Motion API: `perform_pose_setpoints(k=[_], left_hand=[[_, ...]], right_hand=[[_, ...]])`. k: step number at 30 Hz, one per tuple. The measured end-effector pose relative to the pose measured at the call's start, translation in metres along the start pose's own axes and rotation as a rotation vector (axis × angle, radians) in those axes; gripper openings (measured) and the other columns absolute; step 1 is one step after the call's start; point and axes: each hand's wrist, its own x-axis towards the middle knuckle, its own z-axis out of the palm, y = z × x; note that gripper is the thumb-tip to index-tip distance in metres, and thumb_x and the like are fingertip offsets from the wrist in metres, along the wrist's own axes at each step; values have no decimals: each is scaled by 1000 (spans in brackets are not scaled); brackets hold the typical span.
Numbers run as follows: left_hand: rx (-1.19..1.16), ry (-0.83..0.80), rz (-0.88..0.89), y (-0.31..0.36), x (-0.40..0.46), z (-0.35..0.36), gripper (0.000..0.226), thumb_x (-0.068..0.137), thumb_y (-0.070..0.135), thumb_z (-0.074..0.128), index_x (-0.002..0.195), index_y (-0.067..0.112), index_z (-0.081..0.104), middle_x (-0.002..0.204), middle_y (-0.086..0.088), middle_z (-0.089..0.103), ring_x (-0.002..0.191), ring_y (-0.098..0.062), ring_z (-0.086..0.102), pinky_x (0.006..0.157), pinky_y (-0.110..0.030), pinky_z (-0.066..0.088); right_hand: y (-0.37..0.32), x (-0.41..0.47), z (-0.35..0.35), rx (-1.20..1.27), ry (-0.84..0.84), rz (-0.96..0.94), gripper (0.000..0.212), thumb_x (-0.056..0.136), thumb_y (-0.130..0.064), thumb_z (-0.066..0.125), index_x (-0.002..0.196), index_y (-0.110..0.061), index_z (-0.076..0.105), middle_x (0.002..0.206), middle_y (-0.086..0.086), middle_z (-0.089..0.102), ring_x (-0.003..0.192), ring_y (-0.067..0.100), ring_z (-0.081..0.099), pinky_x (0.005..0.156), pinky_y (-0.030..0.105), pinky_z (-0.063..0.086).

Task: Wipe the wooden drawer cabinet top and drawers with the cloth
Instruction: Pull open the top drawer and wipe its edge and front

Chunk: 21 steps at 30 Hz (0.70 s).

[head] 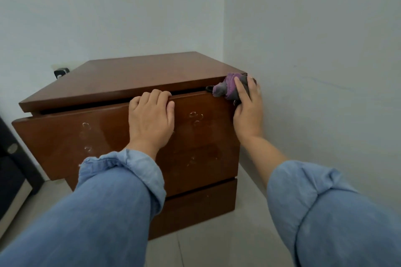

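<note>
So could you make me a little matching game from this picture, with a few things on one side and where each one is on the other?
Things:
1. left hand
2. right hand
3. cloth
4. lower drawer

Places:
A. bunched at the cabinet's front right corner
B. fingers hooked over the top edge of the upper drawer
C. closed, nearest the floor
D. pressing the purple-grey rag against the corner

Pairs: 1-B, 2-D, 3-A, 4-C
</note>
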Motion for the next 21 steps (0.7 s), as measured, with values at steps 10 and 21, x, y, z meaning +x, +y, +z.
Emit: perform_pose_setpoints(k=[10, 21], left_hand=[[126, -69, 100, -7, -8, 15, 64, 96, 44, 23, 150, 11, 21, 159, -4, 15, 147, -17, 10, 119, -47, 2], [176, -98, 112, -4, -10, 42, 82, 90, 55, 28, 152, 8, 3, 160, -8, -7, 147, -22, -8, 118, -51, 2]], right_hand=[[6, 5, 14, -33, -75, -11, 80, 86, 17, 41, 148, -31, 27, 160, 2, 10, 148, 25, 0, 118, 51, 18], [43, -35, 51, -22, -105, 19, 80, 87, 16, 45, 147, -32, 24, 160, 0, 8, 148, 25, 1, 117, 37, 7]])
